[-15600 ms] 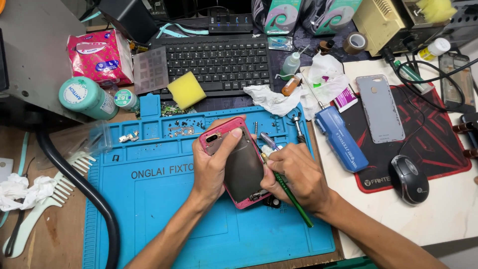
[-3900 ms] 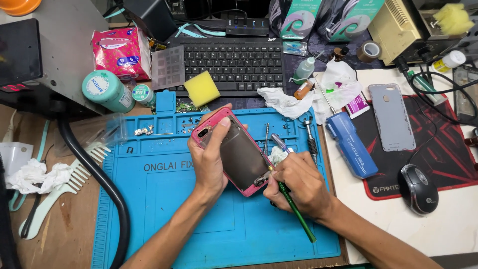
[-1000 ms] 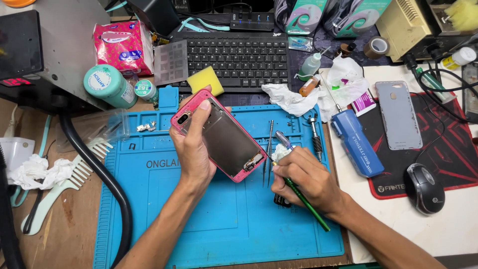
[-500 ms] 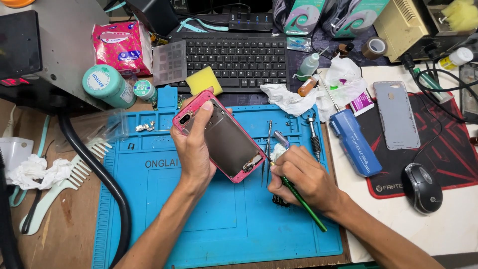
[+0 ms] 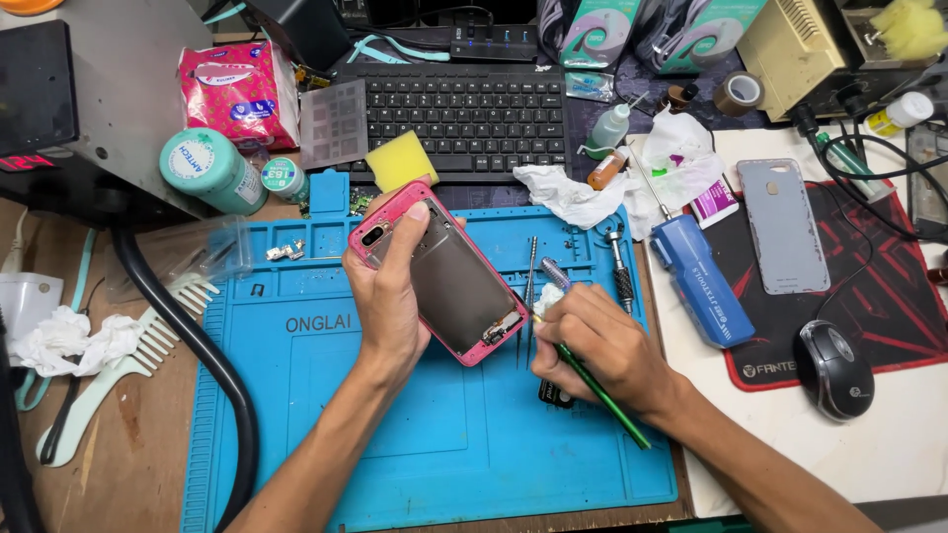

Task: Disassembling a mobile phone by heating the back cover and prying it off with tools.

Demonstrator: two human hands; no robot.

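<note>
A pink phone frame (image 5: 441, 283), opened with its inner metal plate showing, is held tilted above the upper middle of the blue mat (image 5: 434, 434). It is clamped by the left hand (image 5: 387, 296), with the fingers wrapped over its left edge and the index finger laid along its top. A green-handled tool (image 5: 597, 387) is gripped by the right hand (image 5: 602, 345), whose fingers are closed round it like a pen; the tip is hidden by the fingers just beside the frame's lower right corner, and whether it touches the frame cannot be told. A small white wad (image 5: 546, 296) is pinched at the same fingertips. Tweezers (image 5: 530, 281) and a screwdriver (image 5: 619, 266) lie on the mat near its upper right edge, between the frame and a blue case (image 5: 703, 291) that rests just off the mat. A grey phone back (image 5: 782, 225) lies on the red mouse pad (image 5: 889, 316) at the right of the desk, with a mouse (image 5: 832, 367) below it. A keyboard (image 5: 469, 114) sits along the far edge, a yellow sponge (image 5: 400, 160) at its lower left corner. A green tub (image 5: 209, 170) stands at the far left, and a pale comb (image 5: 118, 370) lies off the mat's left edge.
</note>
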